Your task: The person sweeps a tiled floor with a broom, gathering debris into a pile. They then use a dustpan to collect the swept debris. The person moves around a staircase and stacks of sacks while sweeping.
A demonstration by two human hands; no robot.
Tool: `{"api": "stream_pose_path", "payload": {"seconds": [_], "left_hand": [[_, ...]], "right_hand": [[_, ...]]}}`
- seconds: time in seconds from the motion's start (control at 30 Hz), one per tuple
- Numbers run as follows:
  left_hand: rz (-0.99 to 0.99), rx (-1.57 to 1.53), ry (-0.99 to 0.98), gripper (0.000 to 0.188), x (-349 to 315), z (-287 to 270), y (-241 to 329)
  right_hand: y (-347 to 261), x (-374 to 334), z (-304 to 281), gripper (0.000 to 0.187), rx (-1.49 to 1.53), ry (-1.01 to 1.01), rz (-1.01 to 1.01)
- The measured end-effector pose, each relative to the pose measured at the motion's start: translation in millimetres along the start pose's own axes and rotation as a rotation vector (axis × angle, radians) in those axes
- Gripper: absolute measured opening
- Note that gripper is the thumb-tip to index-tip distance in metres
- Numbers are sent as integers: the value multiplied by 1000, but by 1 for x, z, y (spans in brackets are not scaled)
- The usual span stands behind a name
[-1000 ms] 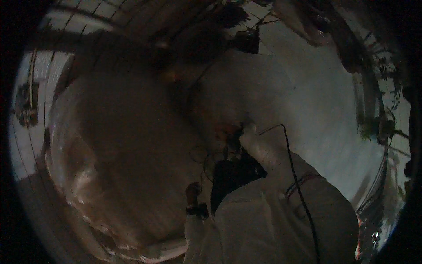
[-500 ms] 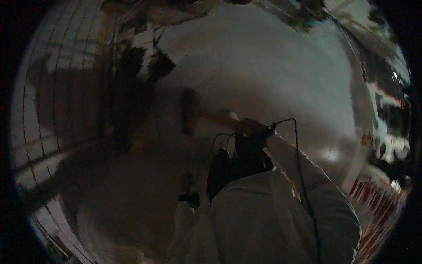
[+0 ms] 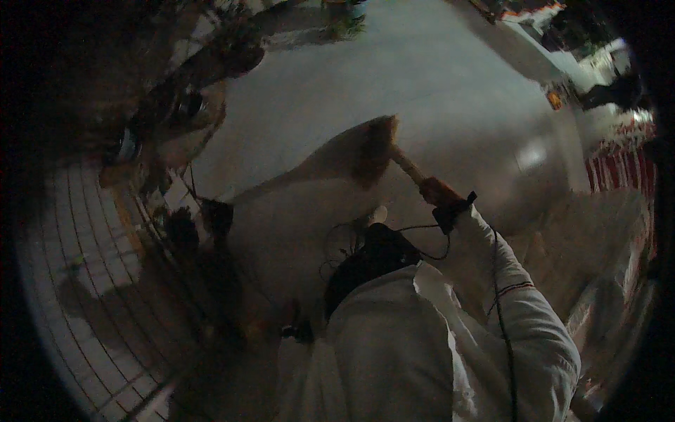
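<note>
Brown wood, as it seems, makes the handle (image 3: pixel 410 167) of the wooden-handled tool (image 3: pixel 378 148), which is before the person, over the middle of the grey floor (image 3: pixel 302 77), well apart from its far edge, where a green plant (image 3: pixel 348 27) stands. Its broad, dark head may be a brush or a mallet; I cannot tell which, nor whether it touches the floor. A long shadow (image 3: pixel 295 176) goes from it to the left.

The right hand (image 3: pixel 439 191) is closed around the end of the handle. The left hand (image 3: pixel 294 313) hangs low beside the body, above a dark wristband (image 3: pixel 297 333); it is too dim to tell how far it is open or if it holds something.

In my judgement, the black cable (image 3: pixel 498 281) along the right sleeve (image 3: pixel 524 292) could catch, if the arm swings wide and pulls its loop. The tool could also turn in the fingers, because the head is broad and the grip is far from it.

No brand, label or writing can be read.
</note>
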State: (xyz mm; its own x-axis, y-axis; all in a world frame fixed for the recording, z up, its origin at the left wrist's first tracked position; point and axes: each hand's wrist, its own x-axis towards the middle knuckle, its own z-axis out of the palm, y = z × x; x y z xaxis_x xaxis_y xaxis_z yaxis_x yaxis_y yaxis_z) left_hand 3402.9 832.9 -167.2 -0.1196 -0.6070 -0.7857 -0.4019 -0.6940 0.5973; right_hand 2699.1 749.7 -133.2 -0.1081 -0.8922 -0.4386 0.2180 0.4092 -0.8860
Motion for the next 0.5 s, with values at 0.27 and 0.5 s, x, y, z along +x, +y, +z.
{"api": "stream_pose_path", "payload": {"seconds": [0.27, 0.5], "left_hand": [[105, 86, 33, 35, 67, 41, 115], [206, 270, -91, 37, 161, 16, 269]], "right_hand": [[-42, -42, -83, 30, 111, 381, 256], [-68, -153, -2, 43, 266, 605, 230]]}}
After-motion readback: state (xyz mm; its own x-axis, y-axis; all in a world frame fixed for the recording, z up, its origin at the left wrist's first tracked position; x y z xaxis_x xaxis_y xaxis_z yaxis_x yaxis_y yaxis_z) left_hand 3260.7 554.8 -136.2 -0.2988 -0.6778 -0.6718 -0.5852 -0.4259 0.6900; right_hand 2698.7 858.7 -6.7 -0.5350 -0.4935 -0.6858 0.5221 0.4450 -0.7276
